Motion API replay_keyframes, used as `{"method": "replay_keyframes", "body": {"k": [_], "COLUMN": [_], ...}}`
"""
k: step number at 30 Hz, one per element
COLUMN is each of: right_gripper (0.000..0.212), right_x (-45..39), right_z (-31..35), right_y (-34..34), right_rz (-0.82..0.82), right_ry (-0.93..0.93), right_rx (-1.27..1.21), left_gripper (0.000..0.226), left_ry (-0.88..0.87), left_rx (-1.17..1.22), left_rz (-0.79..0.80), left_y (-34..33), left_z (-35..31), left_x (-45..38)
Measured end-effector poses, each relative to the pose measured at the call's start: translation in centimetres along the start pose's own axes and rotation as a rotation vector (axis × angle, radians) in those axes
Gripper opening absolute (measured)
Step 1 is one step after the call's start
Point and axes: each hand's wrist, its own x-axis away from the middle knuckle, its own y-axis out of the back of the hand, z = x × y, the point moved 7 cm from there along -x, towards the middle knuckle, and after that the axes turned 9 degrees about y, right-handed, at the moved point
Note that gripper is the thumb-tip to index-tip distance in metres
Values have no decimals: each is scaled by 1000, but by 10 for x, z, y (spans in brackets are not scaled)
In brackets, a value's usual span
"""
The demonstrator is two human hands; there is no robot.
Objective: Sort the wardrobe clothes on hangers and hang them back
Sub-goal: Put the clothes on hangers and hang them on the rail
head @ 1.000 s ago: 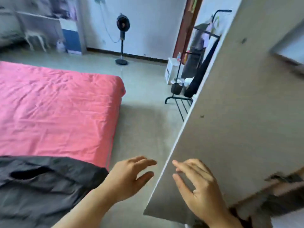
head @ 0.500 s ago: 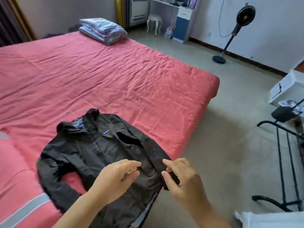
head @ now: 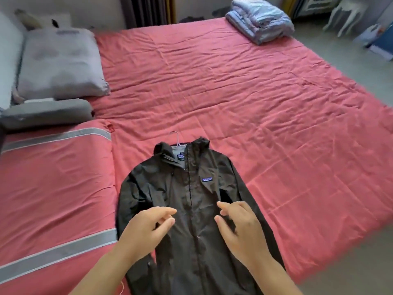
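Note:
A dark brown zip jacket point(head: 191, 201) lies flat and front-up on the red bed point(head: 255, 103), its collar pointing away from me. The thin hook of a wire hanger point(head: 176, 137) sticks out of the collar. My left hand point(head: 146, 231) hovers over the jacket's left half with fingers loosely spread, holding nothing. My right hand point(head: 240, 226) hovers over the right half beside the zip, fingers relaxed and slightly bent, also holding nothing. Whether either hand touches the fabric is unclear.
A grey pillow point(head: 59, 64) and a dark bolster point(head: 46, 113) lie at the bed's head on the left. A red quilt with grey stripes point(head: 53, 188) covers the near left. Folded blue-grey bedding point(head: 259, 24) sits at the far corner. Floor lies right of the bed.
My view swung left from a wardrobe panel to the bed. The jacket now lies straight in front of me, and both hands have moved over its chest.

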Motion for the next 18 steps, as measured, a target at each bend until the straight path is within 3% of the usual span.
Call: {"method": "replay_keyframes", "body": {"k": [6,11,18], "right_gripper": [29,38,73], "right_x": [-81,-141,-220], "right_z": [-97,-174,-262], "right_y": [-64,-124,-195], "right_rz": [146,246,329], "right_ry": [-15,-2,-111], "right_rx": [-78,-70,56], "left_gripper": [42,28,70], "left_ry": [263,373,474], "left_rx": [23,-31,-170], "left_rz": [-15,-61,-149], "left_y": [-28,-52,-62], "left_z": [36,70,131], "left_x": [-91,-169,-273]}}
